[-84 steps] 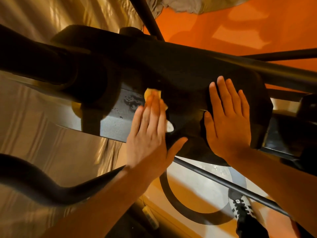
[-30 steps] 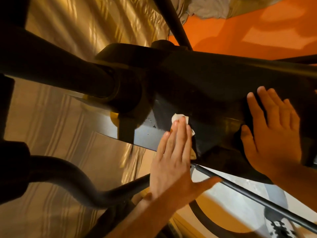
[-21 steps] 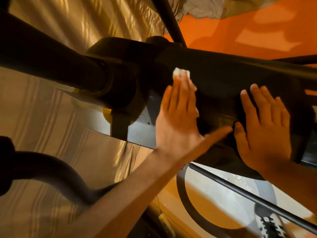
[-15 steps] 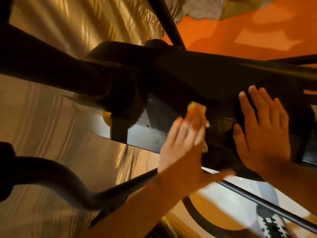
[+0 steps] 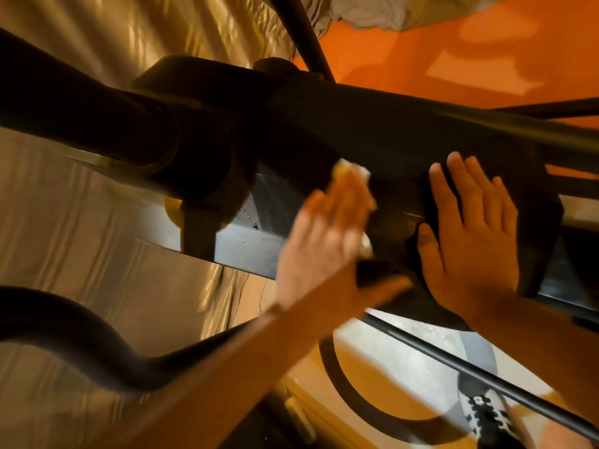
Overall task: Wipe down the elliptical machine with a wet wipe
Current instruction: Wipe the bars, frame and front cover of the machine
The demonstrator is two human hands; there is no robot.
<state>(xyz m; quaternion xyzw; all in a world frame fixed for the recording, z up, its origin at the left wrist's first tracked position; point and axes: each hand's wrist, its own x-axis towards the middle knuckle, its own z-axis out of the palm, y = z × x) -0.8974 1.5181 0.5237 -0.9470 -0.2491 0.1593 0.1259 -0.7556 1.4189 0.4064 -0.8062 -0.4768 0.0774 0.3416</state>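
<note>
Both hands lie flat on the elliptical machine (image 5: 372,124), side by side: the left hand (image 5: 324,241), with the wet wipe (image 5: 353,171) apparently under its fingers (image 5: 343,202) (blur hides the contact), and the right hand (image 5: 470,241) just right of it. Below the left forearm curves a handlebar (image 5: 81,345); below the right, a rod (image 5: 470,371) crosses above a shoe (image 5: 486,416)

grey cloth (image 5: 366,11) on orange floor (image 5: 437,53)
</note>
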